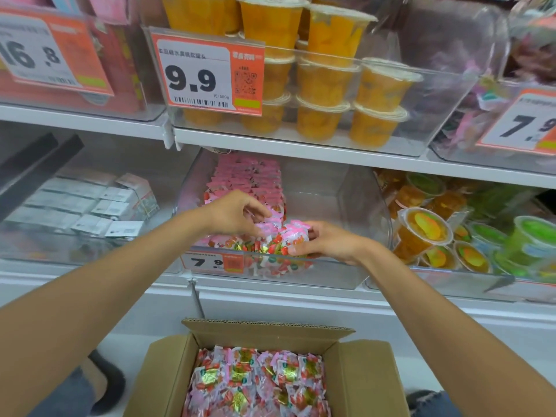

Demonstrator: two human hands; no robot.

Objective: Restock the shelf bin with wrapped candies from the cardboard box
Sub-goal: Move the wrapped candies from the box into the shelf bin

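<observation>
An open cardboard box (pixel 364 383) stands on the floor below me, filled with several pink and white wrapped candies (pixel 258 377). Above it, a clear shelf bin (pixel 337 275) with a 7.9 price tag holds rows of the same candies along its left side; its right half is bare. Both hands are inside the bin's front. My left hand (pixel 234 215) pinches candies at the top of a small pile. A bunch of wrapped candies (pixel 293 236) is gripped from the right side by my right hand (pixel 328 242).
Neighbouring clear bins hold white packets (pixel 90 203) on the left and fruit jelly cups (pixel 427 227) on the right. The shelf above carries orange fruit cups (pixel 325 85) behind a 9.9 tag. A dark shoe (pixel 111 383) and a denim knee flank the box.
</observation>
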